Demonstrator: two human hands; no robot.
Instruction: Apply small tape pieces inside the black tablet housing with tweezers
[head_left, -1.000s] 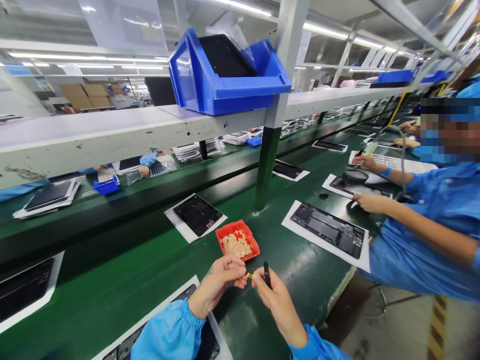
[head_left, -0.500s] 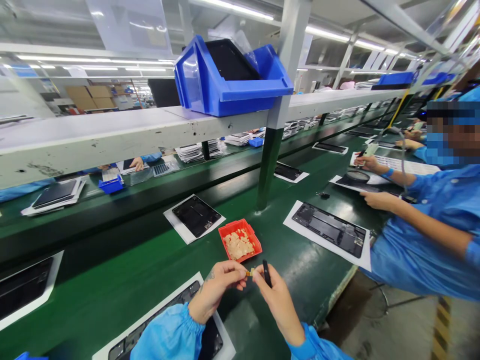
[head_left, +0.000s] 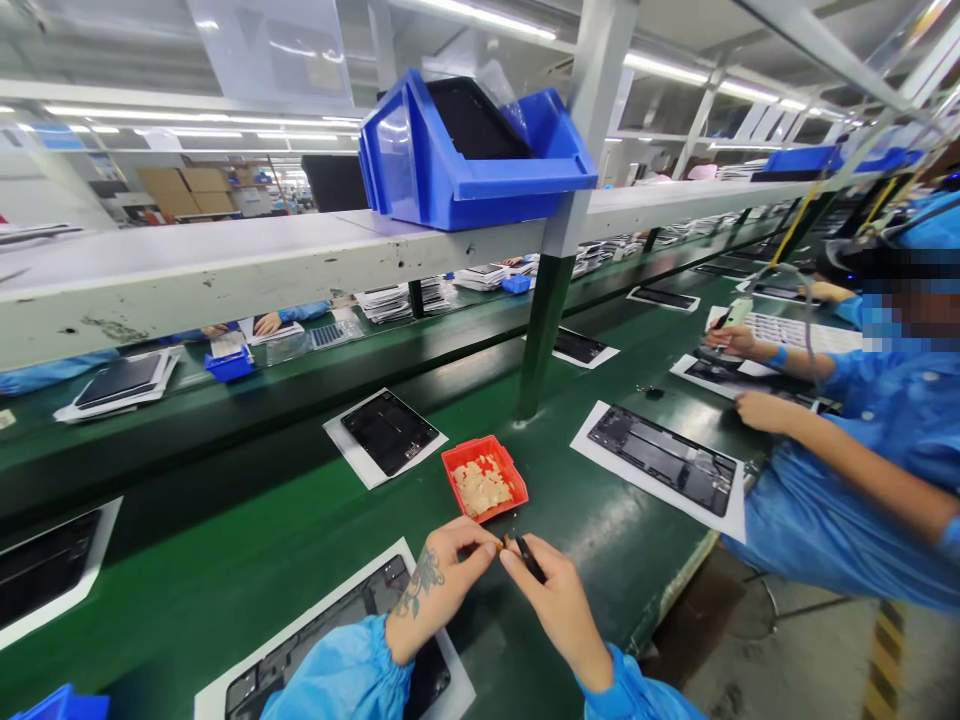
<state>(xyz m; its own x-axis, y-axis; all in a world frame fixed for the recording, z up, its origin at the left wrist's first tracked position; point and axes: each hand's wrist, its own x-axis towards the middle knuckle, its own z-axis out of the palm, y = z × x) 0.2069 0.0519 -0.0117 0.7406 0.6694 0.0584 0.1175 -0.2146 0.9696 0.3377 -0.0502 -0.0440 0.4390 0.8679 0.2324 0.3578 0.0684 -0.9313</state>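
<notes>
My left hand is closed in a pinch over the black tablet housing, holding a small orange-brown piece between thumb and finger. My right hand, also closed, grips a slim black tool that looks like tweezers; the fingers cover part of it. The fingertips of both hands nearly meet, and the small piece is mostly hidden there. Just beyond them stands a red tray with many small beige pieces. The housing lies on a white sheet, partly under my left sleeve.
More black housings on white sheets lie at the far middle, right and left. A green post rises from the bench, beneath a shelf with a blue bin. At right, a co-worker's hand holds a tool.
My hands have drawn closer at the fingertips, and the black tool has tipped from upright to slanting. The small piece shows less. The co-worker's hands and housing have shifted.
</notes>
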